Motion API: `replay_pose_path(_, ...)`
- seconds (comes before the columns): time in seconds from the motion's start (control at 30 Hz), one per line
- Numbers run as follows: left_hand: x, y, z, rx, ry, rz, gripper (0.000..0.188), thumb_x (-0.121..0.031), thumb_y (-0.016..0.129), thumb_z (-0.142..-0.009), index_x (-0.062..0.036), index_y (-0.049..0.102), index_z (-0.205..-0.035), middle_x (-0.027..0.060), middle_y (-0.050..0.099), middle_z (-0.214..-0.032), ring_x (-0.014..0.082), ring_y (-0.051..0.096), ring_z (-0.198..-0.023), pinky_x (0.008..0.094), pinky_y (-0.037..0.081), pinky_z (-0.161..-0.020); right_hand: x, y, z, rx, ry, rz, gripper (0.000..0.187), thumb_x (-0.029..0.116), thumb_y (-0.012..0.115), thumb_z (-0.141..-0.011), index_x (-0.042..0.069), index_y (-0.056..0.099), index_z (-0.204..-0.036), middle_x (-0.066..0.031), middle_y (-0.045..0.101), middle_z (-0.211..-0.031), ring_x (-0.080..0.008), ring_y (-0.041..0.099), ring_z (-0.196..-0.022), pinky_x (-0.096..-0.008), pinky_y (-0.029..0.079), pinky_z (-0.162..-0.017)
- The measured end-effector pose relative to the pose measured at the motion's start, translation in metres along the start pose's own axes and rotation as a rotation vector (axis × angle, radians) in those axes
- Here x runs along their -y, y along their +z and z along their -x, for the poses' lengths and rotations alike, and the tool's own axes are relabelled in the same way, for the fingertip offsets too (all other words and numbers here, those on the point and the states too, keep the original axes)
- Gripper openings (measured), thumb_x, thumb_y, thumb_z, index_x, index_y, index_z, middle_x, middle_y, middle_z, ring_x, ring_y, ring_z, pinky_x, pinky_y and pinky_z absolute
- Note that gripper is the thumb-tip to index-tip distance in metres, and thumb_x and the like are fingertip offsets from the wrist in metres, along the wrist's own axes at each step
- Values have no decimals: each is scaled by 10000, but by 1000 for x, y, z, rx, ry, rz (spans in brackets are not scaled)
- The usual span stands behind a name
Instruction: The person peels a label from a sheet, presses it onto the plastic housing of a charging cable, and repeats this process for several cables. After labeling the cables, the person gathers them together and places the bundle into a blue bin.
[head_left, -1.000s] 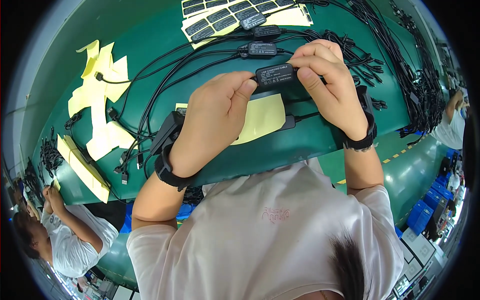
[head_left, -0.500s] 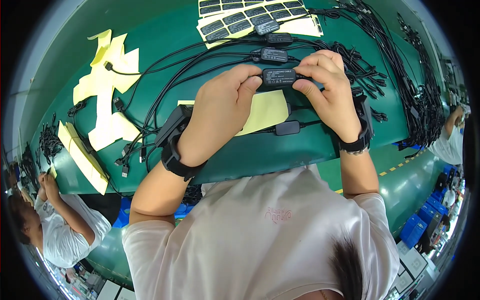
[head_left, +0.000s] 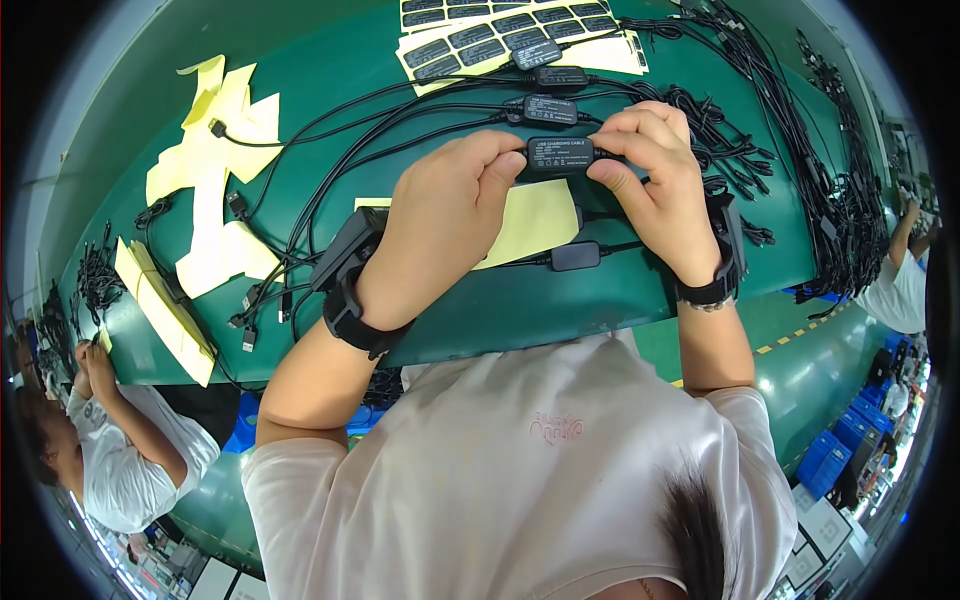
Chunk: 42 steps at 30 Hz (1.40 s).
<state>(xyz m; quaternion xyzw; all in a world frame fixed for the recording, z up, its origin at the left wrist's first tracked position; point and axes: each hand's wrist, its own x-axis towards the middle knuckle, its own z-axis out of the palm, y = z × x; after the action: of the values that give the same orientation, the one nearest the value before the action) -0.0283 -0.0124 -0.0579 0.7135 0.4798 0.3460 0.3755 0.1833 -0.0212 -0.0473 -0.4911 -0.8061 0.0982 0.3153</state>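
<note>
Between my two hands is a black charging cable (head_left: pixel 560 155), held by the small labelled box in its middle. My left hand (head_left: pixel 450 200) pinches the box's left end between thumb and forefinger. At the right end, my right hand (head_left: pixel 655 175) grips the cable where it leaves the box, its other fingers curled. Just beyond lie more cables with labelled boxes (head_left: pixel 550 110). A pale yellow sheet (head_left: pixel 535 225) is on the table below the held box, partly behind my left hand. Near it rests another cable's box (head_left: pixel 575 256), with no label showing.
Sheets of black labels (head_left: pixel 470 45) lie at the far side of the green table (head_left: pixel 480 310). Crumpled yellow backing paper (head_left: pixel 210 190) and a folded yellow strip (head_left: pixel 165 310) are at left. Cable bundles (head_left: pixel 735 150) fill the right. A co-worker (head_left: pixel 140 450) sits at left.
Almost nothing differs. Both my hands keep the same hold on the charging cable, and the view has shifted very slightly.
</note>
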Motion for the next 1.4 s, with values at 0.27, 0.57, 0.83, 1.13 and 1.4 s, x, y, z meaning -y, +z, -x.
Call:
replay_pose_path(0.27,-1,-1,0,-5,9,-5,142,-144,567,-870,-25,620,-924,150,610,-755,323,587,-672,382,456,-584,0,0,0,3,-6,6,203,70,704,-696,16,640,-880,-66,593,-923,-271,489,-982,-365,400,-860)
replay_pose_path(0.57,-8,0,4,-2,208,-80,305,-118,663,-816,-5,605,-1092,109,636,-845,164,620,-728,255,488,-649,2,-6,-1,43,-43,-20,208,71,694,-700,18,635,-892,-70,584,-958,-275,480,-1000,-364,390,-879)
replay_pose_path(0.83,-15,-2,5,115,31,-96,335,-129,702,-776,-24,614,-1082,103,602,-790,176,590,-688,260,489,-615,10,-8,-1,8,-42,-67,294,1,677,-712,20,608,-998,-99,580,-1022,-277,531,-962,-360,427,-855)
replay_pose_path(1.13,-14,1,7,105,59,-76,331,-131,709,-765,-26,617,-1065,92,571,-737,169,572,-643,263,487,-592,15,6,5,-111,42,-486,551,-208,577,-714,11,423,-1195,-180,462,-1232,-179,593,-876,-296,485,-803)
replay_pose_path(1.4,-11,2,7,66,164,-130,296,-151,691,-757,-11,613,-1006,104,586,-717,255,591,-584,344,462,-503,12,7,2,-76,-172,-278,538,-203,585,-704,16,449,-1176,-179,510,-1163,-196,595,-852,-298,486,-765)
